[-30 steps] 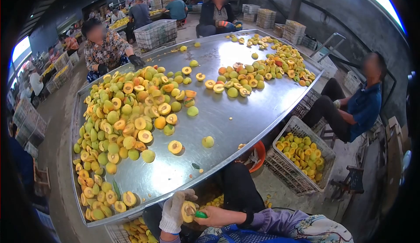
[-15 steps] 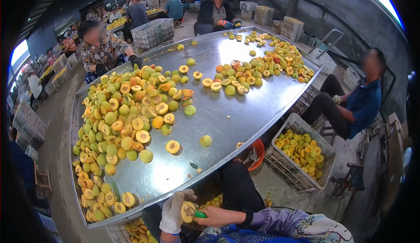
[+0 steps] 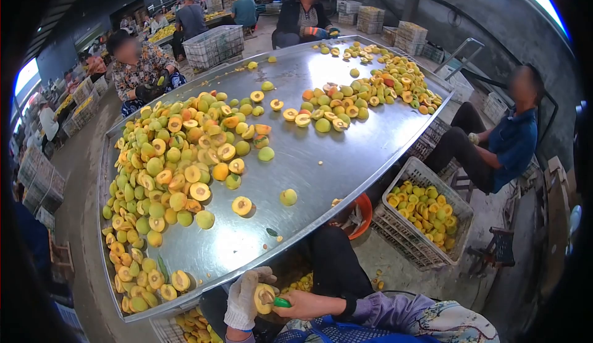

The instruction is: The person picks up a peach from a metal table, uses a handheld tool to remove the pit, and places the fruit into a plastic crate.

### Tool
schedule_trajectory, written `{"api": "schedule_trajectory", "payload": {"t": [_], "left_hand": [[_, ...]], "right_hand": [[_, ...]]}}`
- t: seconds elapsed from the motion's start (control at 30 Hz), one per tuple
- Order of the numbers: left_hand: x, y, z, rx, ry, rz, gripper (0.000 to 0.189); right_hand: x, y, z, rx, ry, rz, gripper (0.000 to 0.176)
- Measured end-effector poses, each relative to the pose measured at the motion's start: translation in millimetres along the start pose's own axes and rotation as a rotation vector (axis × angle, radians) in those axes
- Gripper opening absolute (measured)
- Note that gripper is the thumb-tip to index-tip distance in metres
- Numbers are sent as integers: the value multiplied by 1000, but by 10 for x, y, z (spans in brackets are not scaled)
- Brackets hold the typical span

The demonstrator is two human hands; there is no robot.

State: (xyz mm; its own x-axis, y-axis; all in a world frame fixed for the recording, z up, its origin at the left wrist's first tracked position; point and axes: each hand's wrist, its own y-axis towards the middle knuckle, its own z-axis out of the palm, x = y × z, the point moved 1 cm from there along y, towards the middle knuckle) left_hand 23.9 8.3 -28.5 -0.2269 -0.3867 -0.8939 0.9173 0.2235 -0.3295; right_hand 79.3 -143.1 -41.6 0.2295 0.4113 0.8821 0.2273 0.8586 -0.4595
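Note:
My left hand (image 3: pixel 243 300), in a white knitted glove, is closed around a yellow peach half (image 3: pixel 264 298) just below the near edge of the metal table. Bare, my right hand (image 3: pixel 307 304) grips a green-handled tool (image 3: pixel 282 302). The tool's tip is against the cut face of the fruit and I cannot make out its shape. Beyond my hands, a large heap of whole and halved peaches (image 3: pixel 167 176) covers the left side of the metal table (image 3: pixel 296 176). A second heap of peaches (image 3: pixel 364 93) lies toward the far right.
A plastic crate of peach halves (image 3: pixel 426 219) stands to the right of the table, beside an orange bucket (image 3: pixel 362 216). More halves lie in a crate (image 3: pixel 194 326) under the near edge. Co-workers sit at the table's left, far end and right. A dark stool (image 3: pixel 497 247) is at right.
The co-worker at the left has drawn a gloved hand back from the heap to the lap. A small brownish bit now lies near the table's front edge. My hands barely moved.

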Motion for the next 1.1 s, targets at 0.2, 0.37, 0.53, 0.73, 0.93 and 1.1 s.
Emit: {"api": "schedule_trajectory", "payload": {"t": [0.2,0.37,0.53,0.73,0.93,1.1], "left_hand": [[4,-21,9,5,25,-2,61],[10,-34,17,4,31,-1,60],[6,-51,43,-2,26,2,58],[-27,-72,91,-10,32,-6,56],[-35,-81,105,7,39,14,56],[-30,-78,80,-5,15,25,56]], "right_hand": [[61,-56,-4,-22,-21,-19,33],[44,-70,0,-13,-11,-14,33],[49,-86,4,-17,-21,-12,33],[90,-138,9,-27,-16,0,33],[-35,-83,5,-34,-73,-52,32],[34,-134,-16,-113,-216,-193,30]]}}
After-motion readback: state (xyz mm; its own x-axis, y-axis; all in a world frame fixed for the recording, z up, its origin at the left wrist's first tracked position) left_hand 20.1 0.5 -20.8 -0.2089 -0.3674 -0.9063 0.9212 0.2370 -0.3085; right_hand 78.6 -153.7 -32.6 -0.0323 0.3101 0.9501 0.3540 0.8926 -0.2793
